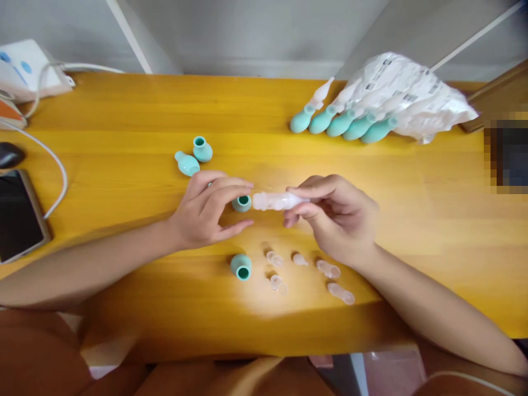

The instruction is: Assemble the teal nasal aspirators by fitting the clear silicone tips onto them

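Observation:
My left hand (206, 212) grips a teal rubber bulb (241, 203), its open mouth facing right. My right hand (334, 214) pinches a clear plastic nozzle piece (274, 201), whose end sits right at the bulb's mouth. Both hands hover over the middle of the yellow wooden table (124, 115). Two loose teal bulbs (193, 157) lie behind my left hand. Another teal bulb (241, 267) rests near the front edge, beside several small clear plastic tips (307, 272).
A row of several finished teal-and-clear pieces (342, 122) lies at the back right against a crinkled plastic bag (408, 93). On the left lie a phone (18, 217), a white cable (53, 165), a dark mouse (9, 155) and a white box (25, 66).

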Tool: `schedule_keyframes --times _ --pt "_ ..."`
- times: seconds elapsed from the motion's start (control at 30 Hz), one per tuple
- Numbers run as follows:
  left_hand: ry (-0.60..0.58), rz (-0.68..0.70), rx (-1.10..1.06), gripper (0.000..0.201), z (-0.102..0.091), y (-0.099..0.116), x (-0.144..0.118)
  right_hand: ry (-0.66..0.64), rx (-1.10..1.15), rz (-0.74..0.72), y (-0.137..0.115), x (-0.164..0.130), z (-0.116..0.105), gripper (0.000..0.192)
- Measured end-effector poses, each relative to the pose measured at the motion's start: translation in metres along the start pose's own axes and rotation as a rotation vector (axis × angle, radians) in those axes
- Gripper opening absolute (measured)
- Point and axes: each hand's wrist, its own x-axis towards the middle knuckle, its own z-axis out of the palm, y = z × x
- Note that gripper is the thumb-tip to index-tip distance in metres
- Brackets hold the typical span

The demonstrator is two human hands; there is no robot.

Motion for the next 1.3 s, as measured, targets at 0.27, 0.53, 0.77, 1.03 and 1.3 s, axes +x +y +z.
schedule_keyframes --times 0.27,0.53,0.77,1.03,1.3 --pt "-0.141 -0.068 0.186 0.028 0.009 0.0 -0.005 0.062 0.159 0.127 0.015 0.007 0.0 0.021" --pt "-0.026 0.023 -0.044 0.028 0.001 -0.002 -0.005 0.028 0.165 0.095 0.012 0.009 -0.003 0.035" --pt "0.003 0.078 -0.147 0.033 -0.004 0.003 -0.002 0.023 0.154 0.052 0.011 0.005 -0.002 0.022" --pt "0.042 -0.057 -0.35 0.033 -0.001 -0.005 -0.003 -0.033 0.123 -0.073 0.016 0.007 -0.007 0.006" --pt "0.017 -0.104 -0.41 0.029 0.003 -0.005 -0.007 -0.174 -0.107 -0.191 0.02 0.012 -0.012 0.015"
